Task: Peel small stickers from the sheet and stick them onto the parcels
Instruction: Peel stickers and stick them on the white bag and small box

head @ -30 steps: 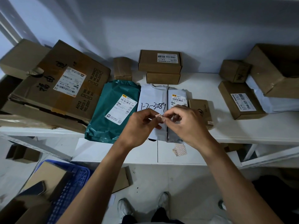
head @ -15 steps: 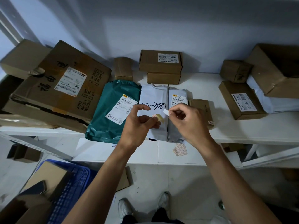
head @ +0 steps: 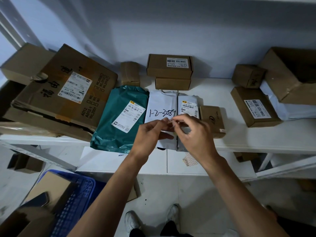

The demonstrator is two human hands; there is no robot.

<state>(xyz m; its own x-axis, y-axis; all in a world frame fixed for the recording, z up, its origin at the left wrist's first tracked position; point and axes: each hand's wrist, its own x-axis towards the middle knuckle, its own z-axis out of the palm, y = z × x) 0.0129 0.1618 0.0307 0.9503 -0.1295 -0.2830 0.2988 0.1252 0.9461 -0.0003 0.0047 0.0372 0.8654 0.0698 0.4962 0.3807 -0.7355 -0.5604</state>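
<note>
Hands: left hand point(head: 150, 134) and right hand point(head: 193, 134) met fingertip to fingertip, both pinching one small sticker point(head: 171, 120) in the air above the white parcel point(head: 161, 106).
Sheet: sticker sheet point(head: 189, 159) lay on the lower shelf at 5 o'clock from the hands, well apart.
Risk, fold: the sticker could curl and stick to itself between so many fingertips.
Risk, cling: it could stay glued to a finger at release.
Risk, placement: it might cover the green parcel point(head: 118, 117) label's barcode if pressed down at 9 o'clock.
</note>
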